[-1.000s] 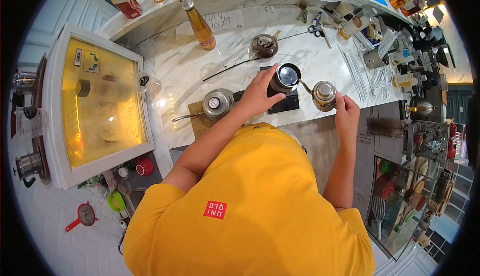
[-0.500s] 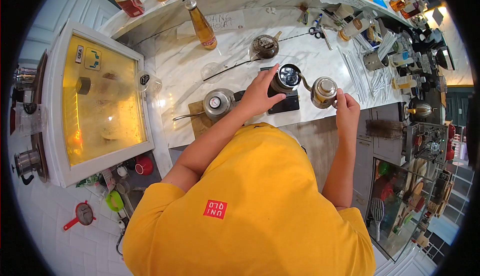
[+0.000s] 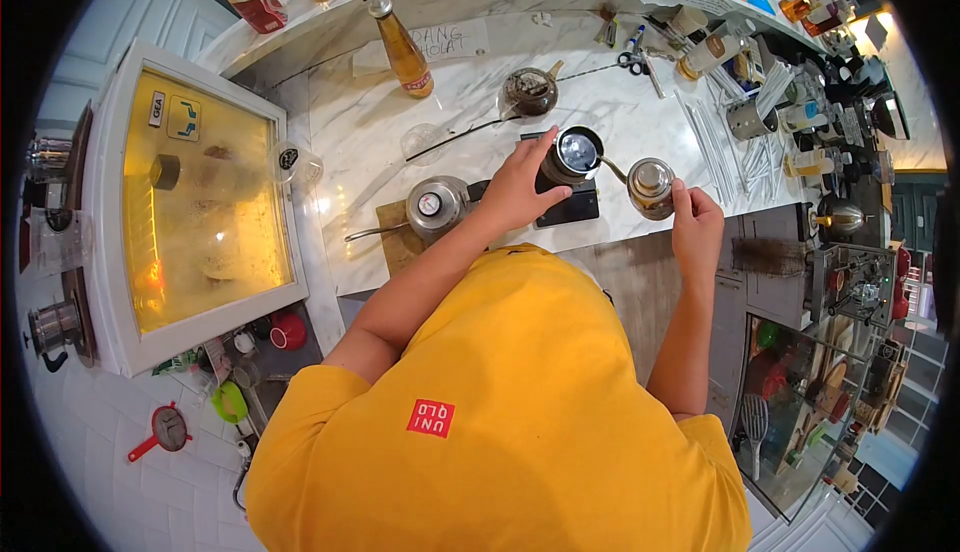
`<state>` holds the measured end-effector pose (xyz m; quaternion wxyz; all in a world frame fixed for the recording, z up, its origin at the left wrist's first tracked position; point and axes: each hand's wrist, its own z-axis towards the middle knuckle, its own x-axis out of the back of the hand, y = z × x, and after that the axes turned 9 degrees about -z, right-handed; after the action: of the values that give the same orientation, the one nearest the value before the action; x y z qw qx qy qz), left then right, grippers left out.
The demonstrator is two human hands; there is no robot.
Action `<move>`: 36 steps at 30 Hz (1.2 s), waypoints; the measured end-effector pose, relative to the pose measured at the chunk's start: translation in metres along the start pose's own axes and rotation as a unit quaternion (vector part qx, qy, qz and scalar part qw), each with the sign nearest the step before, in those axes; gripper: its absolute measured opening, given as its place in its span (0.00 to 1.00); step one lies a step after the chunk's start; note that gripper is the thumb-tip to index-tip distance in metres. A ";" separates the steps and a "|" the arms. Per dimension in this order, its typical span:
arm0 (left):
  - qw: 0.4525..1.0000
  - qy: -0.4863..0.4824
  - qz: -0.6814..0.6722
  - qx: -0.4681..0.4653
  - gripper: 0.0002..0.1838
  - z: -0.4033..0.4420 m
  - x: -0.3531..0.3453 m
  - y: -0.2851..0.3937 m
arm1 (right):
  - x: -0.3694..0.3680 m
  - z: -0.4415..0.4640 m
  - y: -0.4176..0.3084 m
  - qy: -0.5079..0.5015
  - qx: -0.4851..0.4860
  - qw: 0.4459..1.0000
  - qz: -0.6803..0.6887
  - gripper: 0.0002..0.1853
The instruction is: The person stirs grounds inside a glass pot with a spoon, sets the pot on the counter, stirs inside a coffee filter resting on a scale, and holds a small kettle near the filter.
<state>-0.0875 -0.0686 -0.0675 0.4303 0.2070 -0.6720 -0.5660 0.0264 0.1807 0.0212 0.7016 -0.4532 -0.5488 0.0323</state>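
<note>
On the marble counter (image 3: 345,157), near its front edge, the black cup (image 3: 578,151) stands on a dark scale (image 3: 568,214), and the pot (image 3: 651,188) is held just beside it, its thin spout reaching to the cup's rim. The right hand (image 3: 698,222) pinches the handle of this pot between thumb and fingers. The left hand (image 3: 520,187) is spread, its thumb apart from the fingers, at the left side of the cup; whether it presses there, I cannot tell. From this posture I judge that the step in hand is pouring into the cup, although no stream can be made out. The next move, in my opinion, calls for a steady right wrist and a small, slow tilt, with the cup upright.

As for the counting: two hands, one black cup, one scale, one pot held. To the left I find one kettle (image 3: 437,208). Beyond the cup stand one jug (image 3: 534,94) with dark contents and, farther left, one amber bottle (image 3: 404,52). One pair of scissors (image 3: 632,64) lies right of the jug. The straws (image 3: 704,142) overlap, so I cannot count them exactly.
</note>
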 end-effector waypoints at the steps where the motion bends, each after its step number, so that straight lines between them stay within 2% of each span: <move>1: 1.000 0.002 0.000 -0.003 0.53 0.000 0.000 -0.001 | -0.001 0.000 0.000 -0.001 -0.001 1.000 -0.008 0.23; 9: 1.000 0.001 0.002 -0.001 0.53 -0.001 0.000 0.001 | -0.005 0.002 -0.004 -0.003 0.009 1.000 -0.016 0.23; 15: 0.999 0.025 0.021 -0.037 0.53 -0.001 -0.003 -0.006 | -0.004 0.005 -0.006 -0.023 -0.060 0.984 0.165 0.20; 18: 0.999 0.022 0.024 -0.028 0.53 -0.001 -0.003 -0.005 | -0.001 0.007 0.000 -0.031 -0.096 0.978 0.182 0.18; 24: 0.999 0.021 0.024 -0.031 0.53 -0.001 -0.003 -0.004 | 0.011 0.005 0.003 -0.032 -0.051 0.987 0.151 0.23; 27: 0.999 0.015 0.025 -0.023 0.53 -0.001 -0.001 -0.002 | 0.011 0.004 0.000 -0.016 -0.006 0.996 0.088 0.24; 30: 0.999 0.014 0.027 -0.020 0.53 -0.001 -0.002 -0.001 | 0.007 0.003 -0.001 -0.014 -0.018 1.000 0.015 0.24; 36: 0.999 0.017 0.025 -0.029 0.53 -0.001 -0.002 -0.005 | -0.001 -0.001 -0.012 0.002 0.003 1.000 -0.025 0.23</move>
<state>-0.0870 -0.0687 -0.0730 0.4613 0.1870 -0.6529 -0.5709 0.0217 0.1727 0.0285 0.7048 -0.4369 -0.5587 0.0156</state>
